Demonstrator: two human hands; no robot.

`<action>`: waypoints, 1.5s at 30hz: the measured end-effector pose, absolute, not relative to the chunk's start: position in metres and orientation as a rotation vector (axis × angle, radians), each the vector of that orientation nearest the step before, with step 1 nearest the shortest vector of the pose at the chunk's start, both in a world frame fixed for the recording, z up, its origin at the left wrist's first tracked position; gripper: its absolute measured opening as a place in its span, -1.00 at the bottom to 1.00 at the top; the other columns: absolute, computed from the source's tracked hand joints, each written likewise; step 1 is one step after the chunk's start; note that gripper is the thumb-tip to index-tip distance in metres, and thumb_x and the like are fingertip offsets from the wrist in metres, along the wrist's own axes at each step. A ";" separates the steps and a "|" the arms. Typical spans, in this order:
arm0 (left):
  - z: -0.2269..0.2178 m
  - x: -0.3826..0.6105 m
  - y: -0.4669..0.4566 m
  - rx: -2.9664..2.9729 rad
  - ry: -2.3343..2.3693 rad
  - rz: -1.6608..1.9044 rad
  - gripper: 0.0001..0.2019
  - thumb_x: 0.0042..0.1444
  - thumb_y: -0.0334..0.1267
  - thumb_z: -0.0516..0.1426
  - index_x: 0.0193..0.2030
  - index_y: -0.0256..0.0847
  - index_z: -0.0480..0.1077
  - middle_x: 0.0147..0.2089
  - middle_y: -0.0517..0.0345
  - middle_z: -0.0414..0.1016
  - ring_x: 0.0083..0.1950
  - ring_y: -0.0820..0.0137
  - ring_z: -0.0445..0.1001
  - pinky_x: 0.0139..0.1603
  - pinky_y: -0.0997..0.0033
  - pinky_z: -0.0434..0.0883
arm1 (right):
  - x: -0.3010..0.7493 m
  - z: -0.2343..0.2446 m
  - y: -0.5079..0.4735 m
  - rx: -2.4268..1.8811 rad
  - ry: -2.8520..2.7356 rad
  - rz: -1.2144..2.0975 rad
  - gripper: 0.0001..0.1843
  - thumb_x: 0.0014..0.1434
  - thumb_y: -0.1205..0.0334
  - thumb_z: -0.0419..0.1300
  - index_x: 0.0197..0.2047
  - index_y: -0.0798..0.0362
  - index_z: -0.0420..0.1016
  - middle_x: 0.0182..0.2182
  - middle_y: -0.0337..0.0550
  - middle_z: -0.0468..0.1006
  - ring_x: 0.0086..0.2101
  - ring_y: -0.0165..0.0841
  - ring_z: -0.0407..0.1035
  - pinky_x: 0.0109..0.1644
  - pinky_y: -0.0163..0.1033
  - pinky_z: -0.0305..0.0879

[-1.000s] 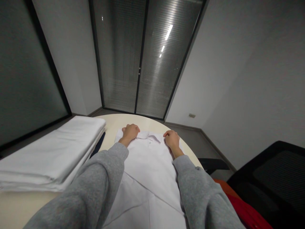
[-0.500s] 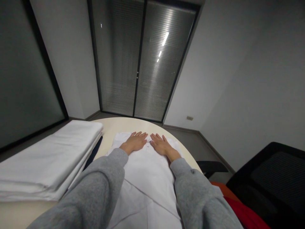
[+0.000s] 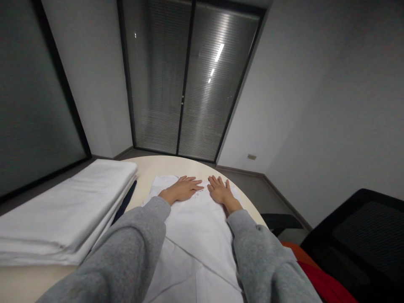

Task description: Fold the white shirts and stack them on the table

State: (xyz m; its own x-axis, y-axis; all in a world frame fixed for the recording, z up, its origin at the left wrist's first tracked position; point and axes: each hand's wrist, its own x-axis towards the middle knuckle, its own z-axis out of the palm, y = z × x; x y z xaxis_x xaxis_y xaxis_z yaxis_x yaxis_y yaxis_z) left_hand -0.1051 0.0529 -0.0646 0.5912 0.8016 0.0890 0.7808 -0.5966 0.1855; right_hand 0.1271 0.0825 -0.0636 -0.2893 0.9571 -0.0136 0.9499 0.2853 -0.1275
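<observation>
A white garment with buttons, apparently a shirt (image 3: 198,227), is spread on the pale table (image 3: 158,163), its far end close to the rounded table edge. Palm down on the left of that far end lies my left hand (image 3: 183,188), fingers stretched toward the right. My right hand (image 3: 220,191) rests flat on the right side, fingers spread and pointing away from me. A small button shows between the two hands. Creases cross the nearer part of the cloth, and my grey sleeves cover portions of its sides.
Left of the shirt, a stack of folded white cloth (image 3: 72,202) sits on the table with a dark blue item (image 3: 124,202) beneath its edge. To the right stands a black mesh chair (image 3: 366,240) with red and orange cloth (image 3: 322,277) by it. Glass doors (image 3: 186,84) are beyond.
My right hand has slid to the right over the cloth, so the gap between my hands is wider. My left fingers have shifted slightly right and now point more sideways.
</observation>
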 end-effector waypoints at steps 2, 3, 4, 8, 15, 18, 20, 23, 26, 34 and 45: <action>-0.064 -0.104 0.052 2.667 1.345 0.243 -0.53 0.47 -0.12 -0.12 0.44 0.28 0.27 0.59 0.37 0.07 0.58 0.15 0.02 0.53 -0.20 -0.09 | 0.127 -0.060 0.078 -1.875 -2.338 0.082 -0.34 0.47 -0.01 -0.18 0.54 0.00 0.05 0.55 -0.05 -0.05 0.50 -0.04 -0.25 0.49 0.28 -0.49; -0.063 -0.103 0.051 2.656 1.352 0.248 -0.54 0.47 -0.09 -0.11 0.44 0.27 0.27 0.59 0.36 0.07 0.58 0.14 0.03 0.53 -0.21 -0.09 | 0.127 -0.058 0.075 -1.895 -2.261 0.034 -0.35 0.46 -0.01 -0.16 0.51 0.06 0.11 0.53 0.05 0.02 0.49 0.00 -0.19 0.49 0.27 -0.46; -0.062 -0.102 0.050 2.646 1.360 0.254 -0.54 0.48 -0.05 -0.12 0.44 0.27 0.27 0.59 0.35 0.08 0.58 0.13 0.03 0.53 -0.22 -0.10 | 0.125 -0.055 0.074 -1.911 -2.186 -0.006 -0.36 0.46 0.00 -0.15 0.47 0.11 0.17 0.48 0.16 0.11 0.46 0.03 -0.11 0.47 0.26 -0.40; -0.061 -0.100 0.046 2.622 1.375 0.279 -0.51 0.49 0.09 -0.18 0.45 0.25 0.24 0.59 0.31 0.09 0.58 0.10 0.03 0.52 -0.26 -0.11 | 0.120 -0.051 0.073 -1.946 -2.012 -0.005 -0.43 0.41 -0.01 -0.06 0.33 0.14 0.33 0.17 0.25 0.52 0.23 0.06 0.28 0.29 0.21 0.01; -0.056 -0.097 0.038 2.634 1.385 0.306 -0.48 0.47 0.16 -0.16 0.48 0.24 0.20 0.59 0.27 0.10 0.58 0.06 0.01 0.52 -0.28 -0.12 | 0.117 -0.061 0.082 -1.858 -2.015 0.148 -0.56 0.34 0.23 0.04 0.26 -0.14 0.37 0.04 -0.11 0.63 0.13 -0.16 0.37 0.13 0.00 0.10; -0.053 -0.095 0.034 2.666 1.380 0.328 -0.45 0.46 0.18 -0.13 0.49 0.19 0.20 0.58 0.22 0.11 0.58 0.05 0.02 0.52 -0.27 -0.10 | 0.118 -0.060 0.086 -1.829 -2.009 0.117 -0.59 0.38 0.28 -0.03 0.23 -0.11 0.39 0.11 -0.08 0.58 0.14 -0.20 0.36 0.12 -0.03 0.09; -0.052 -0.094 0.032 2.676 1.400 0.322 -0.42 0.44 0.21 -0.12 0.50 0.15 0.19 0.59 0.19 0.10 0.58 0.04 0.02 0.52 -0.27 -0.11 | 0.118 -0.059 0.086 -1.812 -2.024 0.078 -0.60 0.39 0.31 -0.06 0.20 -0.07 0.42 0.13 -0.04 0.55 0.14 -0.20 0.35 0.13 -0.04 0.08; -0.053 -0.094 0.032 2.634 1.500 0.298 -0.36 0.43 0.26 -0.16 0.53 0.12 0.13 0.60 0.15 0.04 0.60 0.04 -0.02 0.54 -0.26 -0.17 | 0.116 -0.056 0.081 -1.768 -2.088 0.016 -0.60 0.42 0.26 -0.07 0.19 -0.04 0.47 0.16 0.04 0.53 0.17 -0.14 0.32 0.18 0.01 0.07; -0.057 -0.093 0.033 2.564 1.583 0.267 -0.34 0.43 0.28 -0.23 0.55 0.15 0.08 0.62 0.18 -0.03 0.61 0.05 -0.06 0.55 -0.27 -0.22 | 0.110 -0.053 0.071 -1.678 -2.189 -0.052 -0.51 0.47 0.13 -0.12 0.33 -0.01 0.38 0.40 0.07 0.29 0.35 -0.08 0.09 0.36 0.13 -0.11; -0.063 -0.093 0.039 2.528 1.599 0.272 -0.32 0.42 0.29 -0.21 0.55 0.10 0.10 0.62 0.16 -0.02 0.61 0.00 -0.08 0.54 -0.32 -0.25 | 0.106 -0.060 0.069 -1.535 -2.609 0.162 -0.30 0.51 -0.11 -0.37 0.56 -0.04 -0.02 0.53 -0.19 0.01 0.51 -0.23 -0.24 0.53 0.16 -0.49; -0.071 -0.104 0.051 2.505 1.711 0.321 -0.50 0.50 -0.08 -0.21 0.49 0.23 0.20 0.58 0.30 0.11 0.58 0.11 0.06 0.54 -0.24 -0.09 | 0.117 -0.064 0.083 -1.771 -2.572 0.275 -0.28 0.48 -0.08 -0.32 0.60 -0.02 -0.23 0.57 -0.23 -0.24 0.52 -0.18 -0.37 0.52 0.26 -0.55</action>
